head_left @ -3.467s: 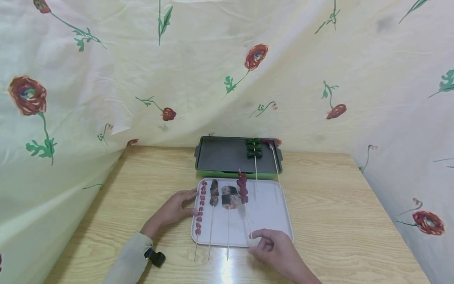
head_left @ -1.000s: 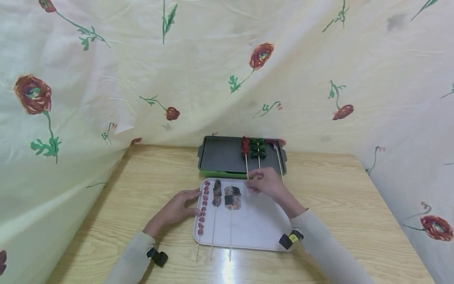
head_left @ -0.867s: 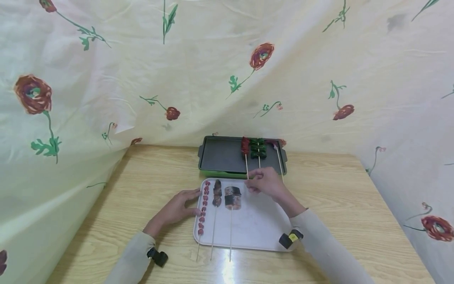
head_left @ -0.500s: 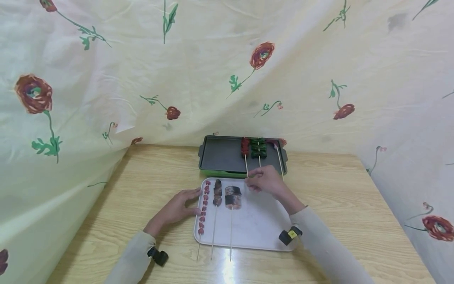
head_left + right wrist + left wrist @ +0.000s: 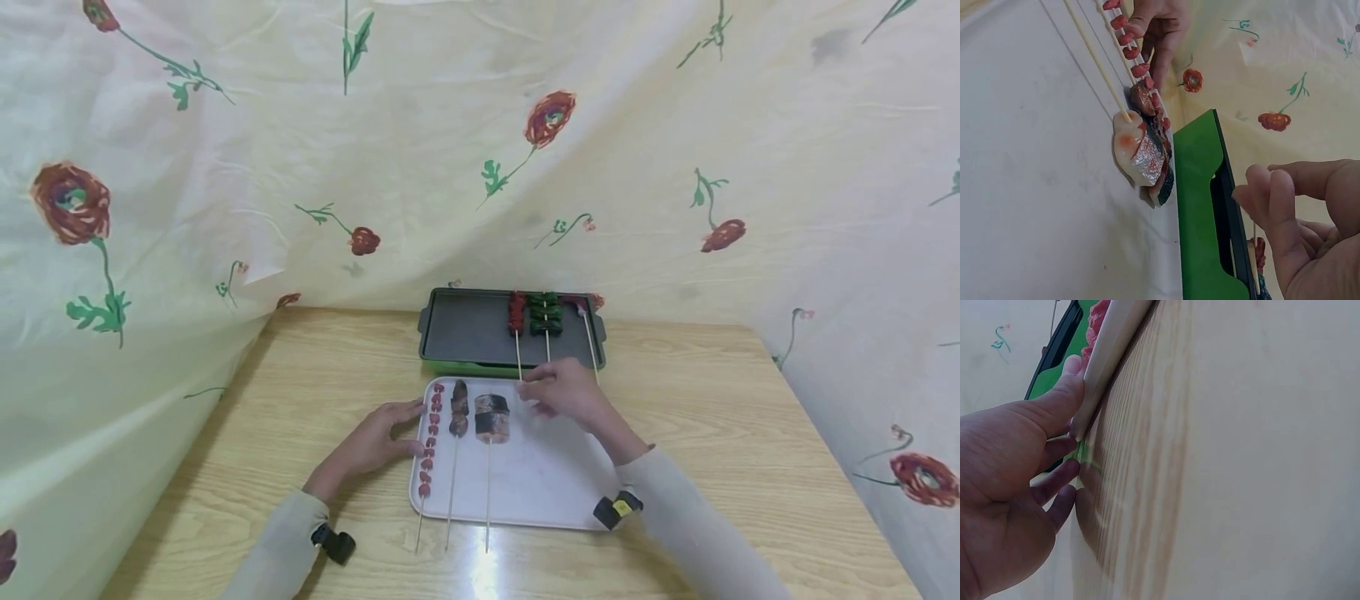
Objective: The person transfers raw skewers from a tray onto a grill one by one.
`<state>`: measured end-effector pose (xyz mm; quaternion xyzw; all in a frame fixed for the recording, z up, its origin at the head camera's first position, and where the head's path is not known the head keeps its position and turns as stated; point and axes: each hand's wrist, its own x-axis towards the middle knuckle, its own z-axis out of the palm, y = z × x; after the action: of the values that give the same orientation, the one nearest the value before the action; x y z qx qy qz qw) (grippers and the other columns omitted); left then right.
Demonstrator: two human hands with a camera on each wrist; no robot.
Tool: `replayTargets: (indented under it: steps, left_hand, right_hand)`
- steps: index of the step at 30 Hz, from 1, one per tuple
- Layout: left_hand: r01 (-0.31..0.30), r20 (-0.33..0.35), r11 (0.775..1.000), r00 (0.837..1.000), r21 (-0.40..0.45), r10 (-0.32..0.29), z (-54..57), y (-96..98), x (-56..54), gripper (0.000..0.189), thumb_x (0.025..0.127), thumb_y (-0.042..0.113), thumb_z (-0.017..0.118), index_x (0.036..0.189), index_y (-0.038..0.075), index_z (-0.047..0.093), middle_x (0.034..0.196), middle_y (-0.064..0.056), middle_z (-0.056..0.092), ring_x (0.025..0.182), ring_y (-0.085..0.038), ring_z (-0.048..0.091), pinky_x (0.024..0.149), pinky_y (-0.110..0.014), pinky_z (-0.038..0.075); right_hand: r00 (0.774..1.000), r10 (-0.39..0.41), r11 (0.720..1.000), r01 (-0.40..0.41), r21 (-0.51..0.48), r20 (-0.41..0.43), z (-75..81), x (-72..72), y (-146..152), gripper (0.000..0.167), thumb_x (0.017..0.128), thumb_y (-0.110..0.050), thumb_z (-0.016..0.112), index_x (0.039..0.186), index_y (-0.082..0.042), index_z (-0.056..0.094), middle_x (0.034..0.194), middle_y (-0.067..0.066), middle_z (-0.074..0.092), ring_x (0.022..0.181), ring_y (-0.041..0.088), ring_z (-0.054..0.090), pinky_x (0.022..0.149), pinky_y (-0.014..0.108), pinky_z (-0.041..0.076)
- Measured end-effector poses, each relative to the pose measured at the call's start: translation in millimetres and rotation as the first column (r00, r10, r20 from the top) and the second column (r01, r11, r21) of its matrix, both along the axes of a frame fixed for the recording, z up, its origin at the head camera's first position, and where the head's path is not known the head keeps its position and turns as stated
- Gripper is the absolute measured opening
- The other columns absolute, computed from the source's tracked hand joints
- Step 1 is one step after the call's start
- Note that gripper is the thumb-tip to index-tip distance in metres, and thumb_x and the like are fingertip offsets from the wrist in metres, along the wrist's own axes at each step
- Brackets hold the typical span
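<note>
My right hand (image 5: 566, 390) pinches the bare end of a skewer of red meat chunks (image 5: 517, 313), whose meat lies on the dark griddle (image 5: 465, 327). In the right wrist view, that thumb and forefinger meet at the tips, with the thin stick below them. My left hand (image 5: 371, 442) rests at the left edge of the white tray (image 5: 555, 479), thumb and forefinger spread along the rim. On the tray lie a skewer of small red pieces (image 5: 427, 454), a brown meat skewer (image 5: 459, 408) and a fish skewer (image 5: 492, 418), their sticks overhanging the near edge.
A green pepper skewer (image 5: 546, 315) and a skewer with a purple piece (image 5: 577, 305) lie on the griddle's right side. The griddle sits on a green base (image 5: 457, 367) behind the tray. Wooden table (image 5: 697, 417); flowered cloth (image 5: 420, 150) hangs behind.
My right hand has carried the red meat skewer from the tray to the griddle, left of the green one. Lately it shifts slightly toward me. The left hand stays at the tray.
</note>
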<state>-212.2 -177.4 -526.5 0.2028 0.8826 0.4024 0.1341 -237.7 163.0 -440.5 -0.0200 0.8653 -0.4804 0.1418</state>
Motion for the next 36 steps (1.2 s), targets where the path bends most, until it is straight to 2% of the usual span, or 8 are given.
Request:
replayTargets:
  steps: [6, 12, 16, 19, 22, 28, 31, 36]
  left_hand:
    - [-0.009, 0.005, 1.0, 1.0, -0.003, 0.009, 1.8, 1.0, 0.8, 0.071, 0.089, 0.03, 0.078, 0.151, 0.013, 0.049, 0.163, -0.001, 0.037, 0.15, -0.03, 0.035, 0.124, -0.052, 0.028]
    - [-0.018, 0.002, 1.0, 1.0, -0.021, 0.018, 2.8, 1.9, 1.9, 0.07, 0.09, 0.03, 0.078, 0.152, 0.015, 0.048, 0.163, 0.001, 0.037, 0.15, -0.03, 0.035, 0.124, -0.052, 0.028]
    - [-0.016, -0.002, 1.0, 1.0, -0.023, 0.016, 2.4, 1.6, 2.1, 0.07, 0.09, 0.03, 0.078, 0.152, 0.014, 0.048, 0.163, 0.0, 0.037, 0.15, -0.03, 0.035, 0.124, -0.053, 0.028]
    - [-0.013, -0.004, 1.0, 1.0, -0.012, 0.013, 2.2, 1.9, 1.7, 0.07, 0.09, 0.029, 0.078, 0.152, 0.013, 0.048, 0.163, -0.002, 0.037, 0.15, -0.031, 0.035, 0.124, -0.053, 0.028]
    - [-0.004, -0.004, 1.0, 1.0, -0.01, 0.004, 1.4, 2.1, 0.4, 0.07, 0.09, 0.028, 0.078, 0.151, 0.013, 0.049, 0.162, -0.002, 0.038, 0.15, -0.03, 0.036, 0.124, -0.051, 0.029]
    - [0.011, -0.011, 1.0, 1.0, -0.016, -0.012, 0.1, 0.4, -1.8, 0.07, 0.09, 0.027, 0.079, 0.151, 0.012, 0.049, 0.162, -0.002, 0.038, 0.149, -0.031, 0.037, 0.124, -0.05, 0.029]
    - [0.018, -0.017, 1.0, 1.0, -0.014, -0.018, 0.1, -0.3, -2.2, 0.071, 0.09, 0.028, 0.079, 0.151, 0.012, 0.049, 0.162, -0.002, 0.038, 0.149, -0.031, 0.037, 0.124, -0.051, 0.029]
    - [0.021, -0.017, 1.0, 1.0, -0.008, -0.021, 0.1, -0.5, -1.0, 0.071, 0.09, 0.03, 0.078, 0.152, 0.012, 0.048, 0.162, -0.002, 0.038, 0.149, -0.032, 0.036, 0.124, -0.052, 0.028]
  right_hand:
    - [0.997, 0.04, 0.999, -0.04, -0.002, -0.064, 5.4, 15.2, 6.1, 0.03, 0.094, -0.014, 0.073, 0.118, 0.005, 0.072, 0.096, 0.017, 0.078, 0.066, 0.019, 0.073, 0.059, 0.032, 0.063]
    - [0.986, 0.091, 0.996, -0.091, 0.005, -0.138, 26.3, 43.9, 10.1, 0.037, 0.098, -0.021, 0.07, 0.125, 0.004, 0.068, 0.099, 0.015, 0.078, 0.076, 0.026, 0.075, 0.062, 0.032, 0.064]
    - [0.976, 0.09, 0.995, -0.078, 0.067, -0.2, 39.9, 64.6, 8.5, 0.033, 0.098, -0.023, 0.07, 0.124, -0.003, 0.071, 0.096, 0.007, 0.078, 0.077, 0.018, 0.073, 0.064, 0.03, 0.062]
    - [0.969, 0.076, 0.995, -0.057, 0.086, -0.233, 43.8, 78.5, 6.4, 0.028, 0.097, -0.021, 0.071, 0.121, -0.007, 0.073, 0.093, 0.003, 0.077, 0.076, 0.011, 0.071, 0.064, 0.029, 0.06]
    - [0.963, 0.057, 0.997, -0.042, 0.059, -0.262, 41.7, 90.0, 4.3, 0.024, 0.096, -0.019, 0.072, 0.118, -0.009, 0.074, 0.09, -0.001, 0.077, 0.075, 0.009, 0.07, 0.063, 0.027, 0.06]
    - [0.95, 0.017, 1.0, -0.021, -0.009, -0.313, 25.7, 105.5, -3.7, 0.022, 0.094, -0.013, 0.074, 0.115, -0.009, 0.076, 0.084, -0.003, 0.077, 0.07, 0.01, 0.071, 0.06, 0.025, 0.059]
    - [0.954, -0.024, 0.999, 0.012, -0.043, -0.298, 15.4, 111.4, -8.8, 0.023, 0.093, -0.013, 0.075, 0.116, -0.011, 0.076, 0.084, -0.001, 0.077, 0.07, 0.012, 0.071, 0.06, 0.024, 0.059]
    - [0.967, -0.059, 0.995, 0.036, -0.098, -0.249, -1.6, 121.2, -15.0, 0.024, 0.092, -0.014, 0.075, 0.116, -0.011, 0.075, 0.086, 0.002, 0.077, 0.071, 0.023, 0.073, 0.058, 0.025, 0.06]
